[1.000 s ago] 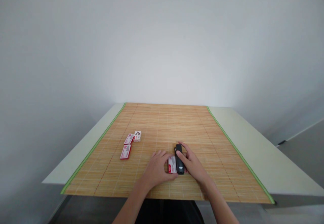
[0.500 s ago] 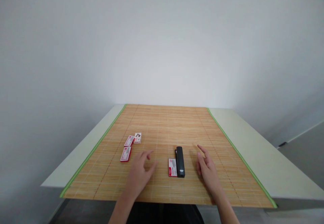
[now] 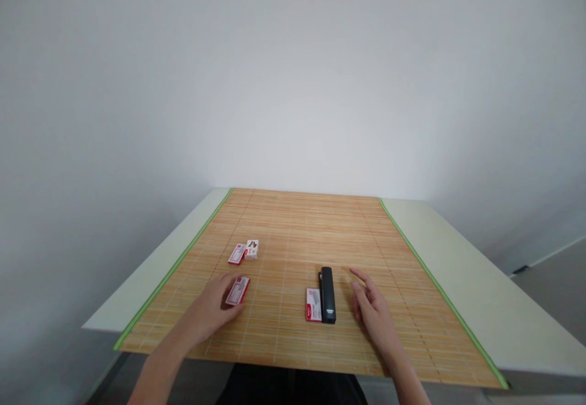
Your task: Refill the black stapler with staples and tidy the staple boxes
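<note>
My left hand (image 3: 213,307) is closed around a small red-and-white staple box (image 3: 237,291), thumb at its near end and fingers at its far end. Right of the middle, a black stapler (image 3: 328,295) lies lengthwise on the mat. Against its left side rests another red-and-white staple box (image 3: 314,304). My right hand (image 3: 373,307) is to the right of the stapler, apart from it, with the index finger stretched out and nothing held.
Farther back on the left, a third red-and-white box (image 3: 237,253) touches a small white box (image 3: 251,248) with a dark picture on top. A bamboo mat (image 3: 293,228) with green edges covers the white table (image 3: 476,283). A bare wall (image 3: 293,87) stands behind.
My left hand has moved left and taken hold of the nearer box there. That box has shifted a little right and nearer, away from the box behind it. My right hand has barely moved.
</note>
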The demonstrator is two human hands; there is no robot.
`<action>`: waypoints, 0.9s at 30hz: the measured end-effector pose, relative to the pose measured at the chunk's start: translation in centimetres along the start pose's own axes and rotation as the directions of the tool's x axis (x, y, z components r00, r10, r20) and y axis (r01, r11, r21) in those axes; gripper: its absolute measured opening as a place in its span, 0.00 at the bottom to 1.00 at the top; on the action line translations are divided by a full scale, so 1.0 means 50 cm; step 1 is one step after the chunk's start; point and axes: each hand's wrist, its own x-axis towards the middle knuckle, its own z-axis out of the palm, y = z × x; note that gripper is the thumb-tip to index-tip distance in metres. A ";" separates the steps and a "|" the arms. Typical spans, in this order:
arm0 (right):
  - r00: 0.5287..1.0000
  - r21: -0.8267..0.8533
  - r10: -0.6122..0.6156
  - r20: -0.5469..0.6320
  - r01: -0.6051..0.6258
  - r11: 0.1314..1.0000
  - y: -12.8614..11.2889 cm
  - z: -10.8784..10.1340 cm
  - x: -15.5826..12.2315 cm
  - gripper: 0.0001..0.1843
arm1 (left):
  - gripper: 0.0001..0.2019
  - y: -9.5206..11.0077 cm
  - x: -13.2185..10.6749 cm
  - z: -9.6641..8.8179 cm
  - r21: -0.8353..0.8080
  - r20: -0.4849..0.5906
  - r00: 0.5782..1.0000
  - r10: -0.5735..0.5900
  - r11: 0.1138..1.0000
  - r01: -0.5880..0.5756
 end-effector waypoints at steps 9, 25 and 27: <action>1.000 -0.049 -0.019 0.024 0.020 0.999 -0.003 0.003 0.000 0.35 | 0.29 0.169 0.043 0.056 -0.089 0.141 0.988 0.055 0.995 -0.042; 0.943 -0.225 -0.163 0.289 0.233 0.946 0.016 0.009 0.005 0.35 | 0.34 0.261 0.069 0.196 -0.316 0.184 0.941 0.283 0.924 -0.216; 0.937 -0.215 -0.168 0.308 0.240 0.947 0.014 0.010 0.004 0.34 | 0.34 0.260 0.069 0.205 -0.325 0.163 0.948 0.272 0.923 -0.208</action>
